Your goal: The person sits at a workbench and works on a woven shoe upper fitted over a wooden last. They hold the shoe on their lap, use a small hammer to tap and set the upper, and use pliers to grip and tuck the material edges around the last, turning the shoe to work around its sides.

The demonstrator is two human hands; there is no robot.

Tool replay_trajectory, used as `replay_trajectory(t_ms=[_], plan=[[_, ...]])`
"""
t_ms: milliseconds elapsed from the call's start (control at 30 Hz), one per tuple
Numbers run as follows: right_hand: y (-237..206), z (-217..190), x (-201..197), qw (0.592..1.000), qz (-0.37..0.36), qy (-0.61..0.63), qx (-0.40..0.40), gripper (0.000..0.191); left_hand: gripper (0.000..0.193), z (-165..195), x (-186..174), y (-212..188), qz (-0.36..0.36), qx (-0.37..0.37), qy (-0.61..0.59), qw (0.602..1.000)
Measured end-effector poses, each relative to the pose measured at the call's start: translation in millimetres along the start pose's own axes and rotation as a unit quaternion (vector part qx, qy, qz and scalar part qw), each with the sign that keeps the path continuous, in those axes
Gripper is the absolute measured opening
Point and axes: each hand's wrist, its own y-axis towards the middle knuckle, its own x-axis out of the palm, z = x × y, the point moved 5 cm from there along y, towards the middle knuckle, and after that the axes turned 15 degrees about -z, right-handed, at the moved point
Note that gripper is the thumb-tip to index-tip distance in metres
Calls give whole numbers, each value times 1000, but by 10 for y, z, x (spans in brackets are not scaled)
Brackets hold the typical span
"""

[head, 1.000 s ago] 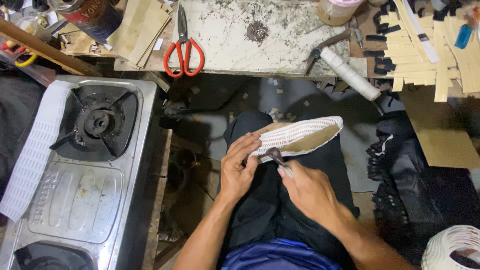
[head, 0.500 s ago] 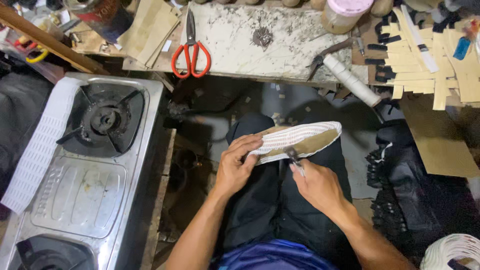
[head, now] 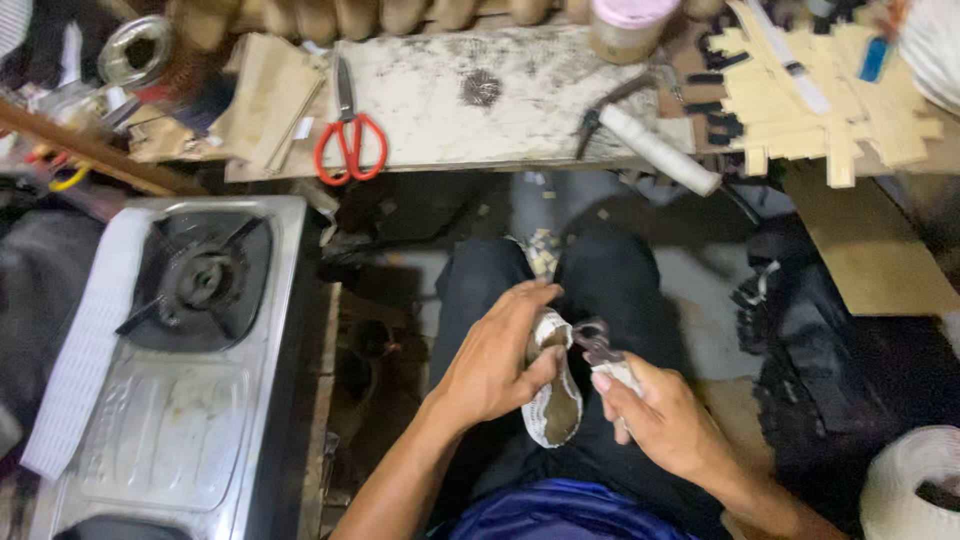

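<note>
My left hand (head: 497, 362) grips a small white woven shoe upper (head: 556, 400) over my lap, its sole side turned up and its length pointing toward me. My right hand (head: 665, 422) holds metal pliers (head: 594, 342) whose jaws bite the shoe's edge at its far end. Both hands rest above my dark trousers (head: 610, 280).
A steel gas stove (head: 175, 370) stands at the left with a white woven strip (head: 88, 340) along its edge. On the worn board ahead lie red-handled scissors (head: 349, 140), a hammer with a white handle (head: 650, 145), a pink-lidded jar (head: 626, 28) and tan cardboard strips (head: 815, 105). A white roll (head: 915, 485) sits lower right.
The shoe has been turned from lying across my lap to pointing toward me. Both hands and the pliers shifted with it, and the view moved closer.
</note>
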Motion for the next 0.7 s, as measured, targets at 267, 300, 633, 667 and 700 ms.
replay_trajectory(t_ms=[267,300,633,667,700], plan=[[-153,-91,-83,997,-19,-23,67,22,45,-525,407,40,29,-24,-178,983],[-163,-137,-71,998,-29,-32,53,22,47,-597,421,44,44,-28,-202,978],[-201,-633,-217,990,-77,-120,-14,29,62,-456,513,150,-6,-26,-179,983],[-195,-652,-248,987,-84,-138,-3,32,63,-404,524,149,-17,-30,-162,986],[-196,-676,-279,982,-86,-166,-1,29,65,-361,516,155,-29,-22,-153,988]])
